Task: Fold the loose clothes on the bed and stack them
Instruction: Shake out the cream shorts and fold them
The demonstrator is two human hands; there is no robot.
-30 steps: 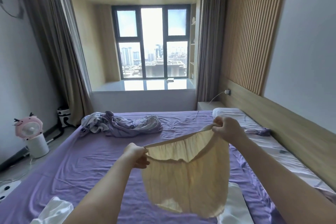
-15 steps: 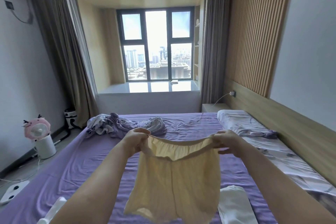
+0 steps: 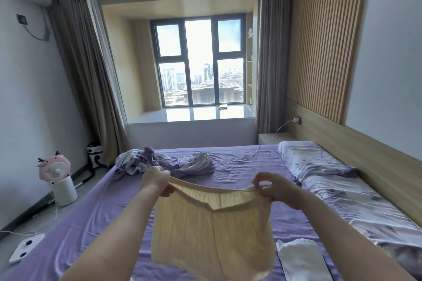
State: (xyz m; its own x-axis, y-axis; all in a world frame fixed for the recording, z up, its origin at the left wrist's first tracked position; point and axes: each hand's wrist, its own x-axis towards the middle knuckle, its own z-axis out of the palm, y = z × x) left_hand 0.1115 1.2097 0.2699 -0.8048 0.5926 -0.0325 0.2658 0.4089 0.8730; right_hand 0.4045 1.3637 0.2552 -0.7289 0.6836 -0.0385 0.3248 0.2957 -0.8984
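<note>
I hold a pair of pale yellow shorts [image 3: 212, 232] up in the air over the bed [image 3: 96, 219], spread out by the waistband. My left hand [image 3: 156, 180] grips the left end of the waistband, fingers curled round the cloth. My right hand [image 3: 275, 188] pinches the right end between thumb and fingertips, the other fingers bent above it. The waistband hangs in a shallow curve between my two hands, and the legs of the shorts drop straight down from it, clear of the purple sheet.

Farther up the bed, beyond my left hand, lies a loose heap of clothes [image 3: 164, 163], purple and grey-white, crumpled together near the far left corner. Near the bottom right, just beside the hanging shorts, a folded white cloth [image 3: 301, 258] lies flat on the sheet. Along the right side of the bed a flowered pillow [image 3: 312, 161] sits against the wooden headboard, with a flowered quilt [image 3: 356, 210] running down from it.

On the floor to the left stands a small pink fan [image 3: 54, 167] on a white base, with a white power strip [image 3: 26, 246] nearer to me. Straight ahead is the window [image 3: 199, 61] with grey curtains drawn back on either side.
</note>
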